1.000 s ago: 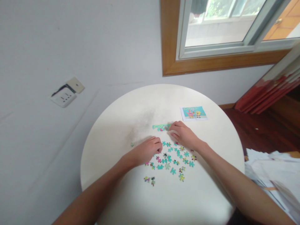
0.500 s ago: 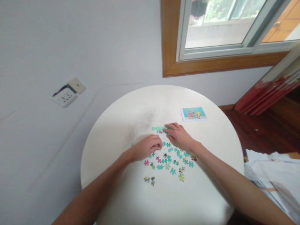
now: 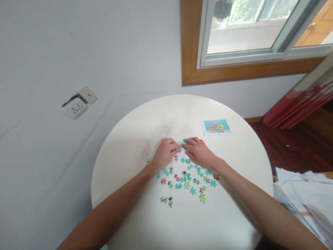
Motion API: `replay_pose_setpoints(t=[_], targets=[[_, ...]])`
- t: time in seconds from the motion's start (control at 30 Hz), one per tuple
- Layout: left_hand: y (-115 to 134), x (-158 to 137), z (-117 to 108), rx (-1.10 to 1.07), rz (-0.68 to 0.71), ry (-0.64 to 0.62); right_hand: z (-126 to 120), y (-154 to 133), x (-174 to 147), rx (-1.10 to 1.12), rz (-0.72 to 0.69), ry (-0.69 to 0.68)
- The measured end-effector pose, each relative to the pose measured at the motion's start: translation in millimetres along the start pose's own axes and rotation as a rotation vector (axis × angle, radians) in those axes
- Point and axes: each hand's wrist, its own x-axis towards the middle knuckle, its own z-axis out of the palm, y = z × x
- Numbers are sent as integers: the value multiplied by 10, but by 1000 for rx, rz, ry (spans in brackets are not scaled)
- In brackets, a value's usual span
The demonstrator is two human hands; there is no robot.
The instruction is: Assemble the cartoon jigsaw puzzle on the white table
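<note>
Puzzle strip [image 3: 179, 142], joined, green and teal: flat at the middle of the table, mostly covered by two hands.

Left hand [image 3: 165, 152]: at the left end of the strip, fingers bent and close together, tips toward the right; whether they pinch a piece cannot be told.

Right hand [image 3: 199, 152]: over the right part of the strip, fingers bent and slightly spread, tips on or just above it; any pinch is hidden. Fingertips of both hands lie near each other.

Loose puzzle pieces [image 3: 178, 186]: teal, pink, yellow and dark, scattered on the near side of the hands; count not clear.

Two patterned pieces [image 3: 170, 201]: side by side, near left of the scatter.

Pale piece [image 3: 148, 159]: alone, left of the left hand.

Picture card [image 3: 216, 127]: flat, far right of the hands; a pink and a yellow cartoon figure on teal.

Table [image 3: 182, 225]: round, white, grey smudges left of the strip.

Surroundings: wall socket [image 3: 75, 108], left; wood-framed window [image 3: 191, 41], far right; red and pale curtain [image 3: 293, 104], right; papers [image 3: 307, 191], near right.
</note>
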Motion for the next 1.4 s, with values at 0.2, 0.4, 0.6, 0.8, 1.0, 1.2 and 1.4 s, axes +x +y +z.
replay_pose_setpoints(t=[0.2,0.4,0.6,0.8,1.0,1.2,1.4], targets=[[-43,-41,-52,56,5,27,41,21,7,-7,-2,17],[-64,-53,-32,81,40,-1,39,18,3,-7,-3,22],[-41,-61,-35,111,65,-12,35,17,6,5,-4,18],[-17,-67,-140,132,61,7,-2,6,-9,28,-8,50],[-26,-96,-197,131,126,-60,-18,-23,-6,73,-98,109],[-20,-93,-179,136,143,-97,25,-25,-4,41,-127,91],[-81,-87,-169,94,104,-19,26,-29,-3,39,-91,121]])
